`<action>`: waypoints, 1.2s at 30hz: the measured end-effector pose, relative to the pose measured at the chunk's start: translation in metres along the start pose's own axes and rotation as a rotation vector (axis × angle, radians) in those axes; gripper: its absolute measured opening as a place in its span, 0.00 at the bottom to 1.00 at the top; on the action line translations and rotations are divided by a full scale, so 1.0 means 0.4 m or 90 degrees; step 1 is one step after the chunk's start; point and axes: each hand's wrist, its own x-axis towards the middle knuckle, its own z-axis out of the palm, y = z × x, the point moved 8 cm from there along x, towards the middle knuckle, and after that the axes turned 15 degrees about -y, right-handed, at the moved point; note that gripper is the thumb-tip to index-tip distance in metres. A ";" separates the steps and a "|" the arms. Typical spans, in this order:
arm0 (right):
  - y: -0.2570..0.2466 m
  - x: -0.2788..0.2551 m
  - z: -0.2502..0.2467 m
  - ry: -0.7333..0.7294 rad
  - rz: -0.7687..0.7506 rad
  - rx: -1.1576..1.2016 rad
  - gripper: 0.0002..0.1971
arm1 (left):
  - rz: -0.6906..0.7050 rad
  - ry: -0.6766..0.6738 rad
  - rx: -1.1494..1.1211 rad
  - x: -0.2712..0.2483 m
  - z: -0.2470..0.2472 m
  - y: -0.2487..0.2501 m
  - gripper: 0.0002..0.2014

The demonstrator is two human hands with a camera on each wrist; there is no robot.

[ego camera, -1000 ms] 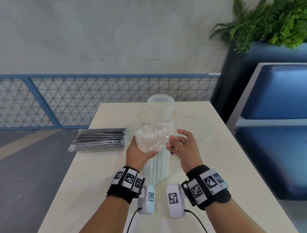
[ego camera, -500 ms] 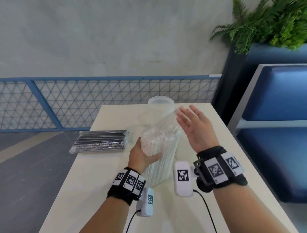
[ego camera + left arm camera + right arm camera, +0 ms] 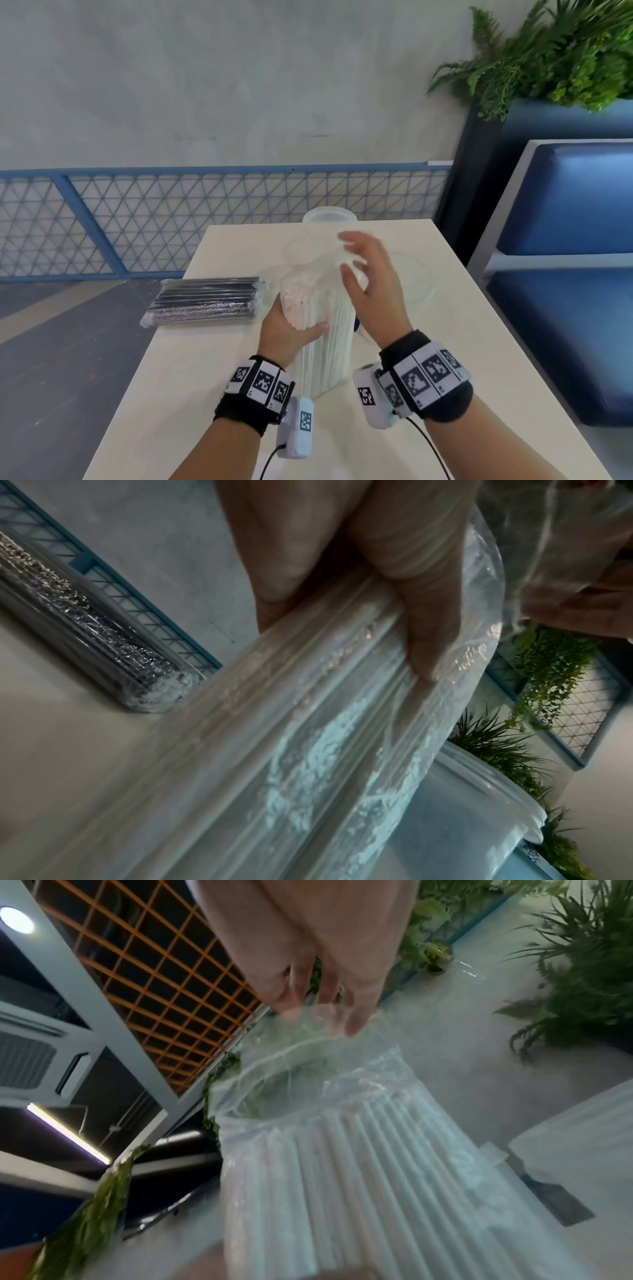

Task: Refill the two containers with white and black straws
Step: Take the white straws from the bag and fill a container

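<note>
Pale table (image 3: 212,394) under me, blue mesh rail (image 3: 205,219) behind it, and I've got the white straws (image 3: 325,346) standing upright on the tabletop in their clear bag (image 3: 308,1069). My left hand (image 3: 286,332) is wrapped around the bundle just below its top, thumb across the front, squeezing so the straws stay packed and the stack doesn't topple while I work on the wrapper. My right hand (image 3: 373,291) is up at the top, fingers (image 3: 356,1020) loosely spread and touching the loose mouth of the bag; whether they actually pinch the film I can't tell, it's blurred. I judge I'm opening or peeling the plastic so the straws can come out in one go. Just beyond the bundle stands a clear container (image 3: 329,219), open at the top, close enough that I'd only have to lift and tip. A flat clear lid (image 3: 416,284) lies on the table to the right, out of the way. Off to the left the black straws (image 3: 205,301) lie flat, wrapped and untouched, well apart from my hands, waiting for their turn. A second container I can't make out for certain.
</note>
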 end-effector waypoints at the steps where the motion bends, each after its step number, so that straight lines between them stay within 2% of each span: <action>1: -0.004 0.000 -0.029 0.077 0.002 0.040 0.20 | -0.003 -0.002 -0.003 -0.001 -0.001 -0.002 0.31; 3: 0.027 -0.028 -0.072 0.239 0.050 0.156 0.18 | -0.011 -0.009 -0.009 -0.002 -0.001 -0.002 0.30; 5: 0.099 -0.064 -0.062 0.317 0.162 0.364 0.12 | -0.016 -0.014 -0.013 -0.001 0.001 0.000 0.30; 7: 0.156 -0.089 0.006 0.285 0.287 0.625 0.10 | -0.018 -0.013 -0.011 0.002 0.001 0.002 0.31; 8: 0.162 -0.093 0.037 0.249 0.319 0.727 0.10 | -0.018 -0.011 -0.005 0.003 0.002 0.004 0.31; 9: 0.155 -0.090 0.058 0.205 0.329 0.788 0.12 | -0.016 -0.012 0.001 0.003 0.003 0.007 0.31; 11: 0.126 -0.063 0.077 0.093 0.319 0.799 0.13 | -0.007 -0.018 0.006 0.004 0.008 0.014 0.31; 13: 0.094 -0.027 0.082 -0.012 0.300 0.749 0.15 | -0.002 -0.026 0.006 0.003 0.012 0.018 0.31; 16: 0.074 0.029 0.069 -0.106 0.262 0.593 0.17 | 0.008 -0.037 0.030 0.002 0.016 0.023 0.31; 19: 0.061 0.079 0.056 -0.216 0.214 0.199 0.20 | 0.021 -0.050 0.051 0.001 0.018 0.032 0.31; 21: 0.057 0.099 0.052 -0.246 0.168 -0.043 0.18 | 0.032 -0.056 0.058 0.001 0.018 0.042 0.30; 22: 0.057 0.105 0.048 -0.243 0.155 -0.115 0.15 | 0.035 -0.055 0.060 0.002 0.016 0.046 0.29; 24: 0.062 0.110 0.042 -0.271 0.157 -0.198 0.11 | 0.034 -0.052 0.066 0.004 0.011 0.050 0.29; 26: 0.062 0.109 0.052 -0.368 0.145 -0.282 0.10 | 0.031 -0.063 0.084 0.009 0.013 0.051 0.29; 29: 0.086 0.093 0.090 -0.536 0.153 -0.405 0.24 | 0.018 -0.121 0.102 0.019 0.032 0.046 0.33; 31: 0.106 0.084 0.115 -0.605 0.153 -0.478 0.29 | 0.010 -0.162 0.105 0.022 0.048 0.041 0.37; 33: 0.118 0.081 0.116 -0.613 0.163 -0.483 0.27 | 0.010 -0.176 0.112 0.021 0.057 0.042 0.38; 36: 0.109 0.083 0.093 -0.566 0.171 -0.428 0.22 | -0.001 -0.182 0.092 0.021 0.061 0.032 0.35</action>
